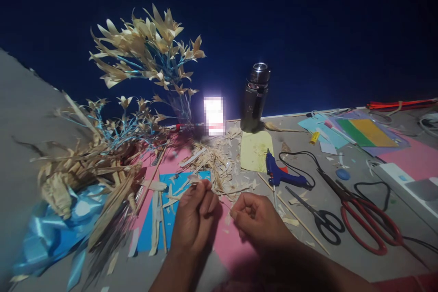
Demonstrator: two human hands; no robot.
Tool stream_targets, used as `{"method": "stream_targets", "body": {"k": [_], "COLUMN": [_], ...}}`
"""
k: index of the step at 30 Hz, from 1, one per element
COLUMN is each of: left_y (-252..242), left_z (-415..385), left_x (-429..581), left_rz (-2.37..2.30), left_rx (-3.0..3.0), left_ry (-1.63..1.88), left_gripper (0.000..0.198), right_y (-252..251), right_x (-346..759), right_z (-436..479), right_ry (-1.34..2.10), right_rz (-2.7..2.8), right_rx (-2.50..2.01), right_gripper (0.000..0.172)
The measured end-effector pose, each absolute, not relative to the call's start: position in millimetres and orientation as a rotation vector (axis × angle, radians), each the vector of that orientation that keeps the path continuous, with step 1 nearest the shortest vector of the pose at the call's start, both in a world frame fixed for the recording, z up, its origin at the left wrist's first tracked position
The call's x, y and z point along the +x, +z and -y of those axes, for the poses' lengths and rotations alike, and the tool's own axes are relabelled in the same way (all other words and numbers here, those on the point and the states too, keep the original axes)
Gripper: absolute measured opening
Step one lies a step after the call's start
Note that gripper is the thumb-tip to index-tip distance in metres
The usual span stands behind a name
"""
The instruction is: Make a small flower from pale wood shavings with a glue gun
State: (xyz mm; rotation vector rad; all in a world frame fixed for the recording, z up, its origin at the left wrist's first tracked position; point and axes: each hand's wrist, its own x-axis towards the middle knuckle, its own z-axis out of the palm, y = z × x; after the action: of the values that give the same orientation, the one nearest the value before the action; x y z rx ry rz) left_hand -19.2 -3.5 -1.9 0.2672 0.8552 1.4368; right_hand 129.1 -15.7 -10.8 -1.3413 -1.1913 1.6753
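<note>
My left hand (196, 212) is closed in a pinch, fingertips up, on a small pale piece of dried corn husk (195, 179); most of it is hidden by the fingers. To its right, my right hand (256, 216) pinches one end of a thin strand (226, 205), too fine to make out clearly. Both hands are over pink paper (227, 242) and beside a blue sheet (145, 230) with husk strips on it. Beyond them lies a heap of husk scraps (215, 164).
Husk flowers on blue stems (150, 54) stand at the back left above dried husks (116, 191) and blue ribbon (48, 237). A flask (255, 100) stands behind a blue glue gun (282, 175). Black scissors (325, 221), red-handled shears (369, 221) and a power strip (407, 191) lie right.
</note>
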Motion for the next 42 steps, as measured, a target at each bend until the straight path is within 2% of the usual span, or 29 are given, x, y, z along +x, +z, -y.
{"method": "stream_targets", "body": {"k": [10,21,42], "left_y": [-7,-6,-5], "left_z": [11,10,10], "left_x": [-13,-13,-10], "left_rz": [-0.756,-0.752,-0.732], "left_rx": [0.211,0.259,0.206], "left_ry": [1.216,1.232,1.241], "left_gripper": [0.026,0.025,0.025], "right_y": [0,2,2], "right_x": [128,129,128], "right_z": [17,16,17], "right_ry": [1.652,1.548,1.582], "right_rz": [1.107,1.175,1.148], "right_rx": [-1.288,-1.338,-1.309], "right_gripper": [0.012,0.009,0.009]}}
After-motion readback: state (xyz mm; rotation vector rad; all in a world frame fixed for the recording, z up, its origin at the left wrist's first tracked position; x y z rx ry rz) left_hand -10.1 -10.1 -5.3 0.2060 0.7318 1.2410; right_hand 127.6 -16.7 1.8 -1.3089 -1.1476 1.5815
